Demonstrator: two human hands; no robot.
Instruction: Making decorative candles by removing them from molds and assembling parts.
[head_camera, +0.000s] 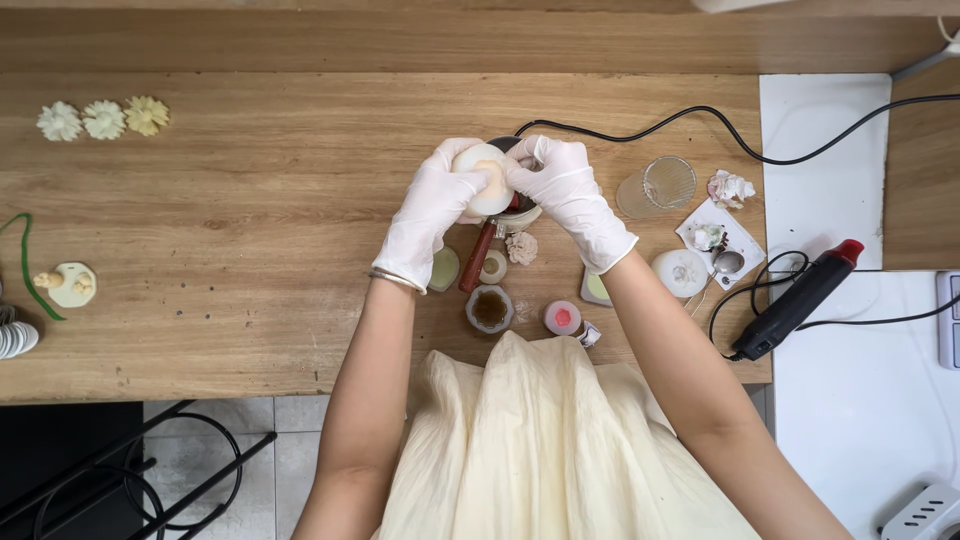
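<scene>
Head view | we pinch a round white mould (484, 180) between both hands | left hand (432, 210), right hand (566, 195) equally near.

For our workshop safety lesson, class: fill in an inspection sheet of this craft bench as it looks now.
Surface: wooden table, white mat at right.
Job's things: round white mould held over a small pot.
Clutter: three wax flowers, small jars, clear cup, black heat tool.
Grippers: gloved left hand and right hand both grip the mould.
Cables: black cord crosses the table.
Surroundings: tiled floor, black metal frame.
</scene>
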